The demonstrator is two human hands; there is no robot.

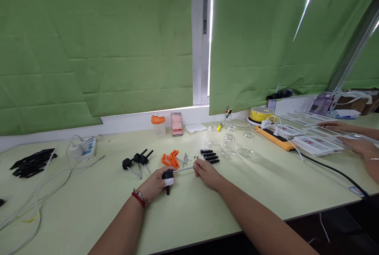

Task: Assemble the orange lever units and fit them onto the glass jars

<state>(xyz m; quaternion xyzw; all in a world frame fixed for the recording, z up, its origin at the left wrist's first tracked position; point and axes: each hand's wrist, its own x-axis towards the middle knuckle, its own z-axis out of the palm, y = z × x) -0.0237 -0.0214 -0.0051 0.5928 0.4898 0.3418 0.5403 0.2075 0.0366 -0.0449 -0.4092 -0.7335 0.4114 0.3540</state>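
Observation:
My left hand point(155, 186), a white wrap around one finger, grips the black head point(167, 174) of a thin metal rod point(183, 169). A short black handle points down from that head. At the rod's other end, my right hand point(205, 172) is closed in a pinch; whether a small part is also between its fingertips I cannot tell. Several similar black-headed rods point(137, 161) lie to the left. Just beyond my hands are orange plastic pieces point(171, 159), small metal pins point(185, 159) and several black cylindrical pieces point(209, 156).
Several clear glass jars point(229, 144) stand right of centre. Behind are an orange-lidded cup point(158, 125) and a pink box point(177, 124). An orange power strip point(274, 138) lies to the right, a white one point(89, 148) with cables to the left. Another person's hands point(357, 146) touch trays at far right.

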